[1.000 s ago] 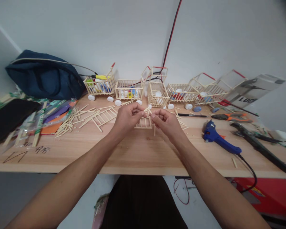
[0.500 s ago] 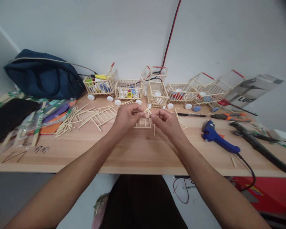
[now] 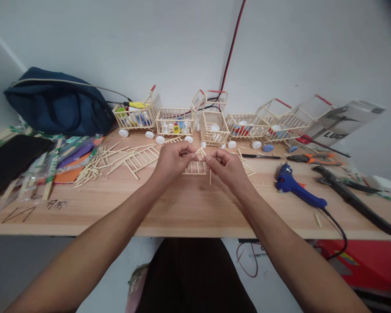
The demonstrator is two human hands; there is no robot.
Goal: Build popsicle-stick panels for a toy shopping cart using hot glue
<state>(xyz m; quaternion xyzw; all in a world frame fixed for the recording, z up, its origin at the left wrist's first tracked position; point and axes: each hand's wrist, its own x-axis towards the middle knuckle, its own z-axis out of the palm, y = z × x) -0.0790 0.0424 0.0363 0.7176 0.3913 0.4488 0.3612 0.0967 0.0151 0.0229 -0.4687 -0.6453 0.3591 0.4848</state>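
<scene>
My left hand (image 3: pixel 173 161) is closed in a pinch on a thin wooden stick (image 3: pixel 199 150). Opposite it, my right hand (image 3: pixel 228 168) pinches another stick, and the two sticks meet at an angle between my fingertips. Under the fingers lies a ladder-like stick frame (image 3: pixel 195 168), partly covered by the left hand. A short stick (image 3: pixel 210 177) shows just below my right fingers. Left of my left hand is a second ladder-like frame (image 3: pixel 140 160), beside a pile of loose sticks (image 3: pixel 90 173).
Several small stick carts (image 3: pixel 214 130) with wheels line the wall. A blue glue gun (image 3: pixel 296 189), orange-handled pliers (image 3: pixel 316 158), a black pen (image 3: pixel 260 156) and a black-handled tool (image 3: pixel 358 200) lie right. A blue bag (image 3: pixel 58 104) and dark phone (image 3: pixel 16 161) are left.
Both hands keep their pinch on the sticks with hardly any motion. The whole view has shifted very slightly.
</scene>
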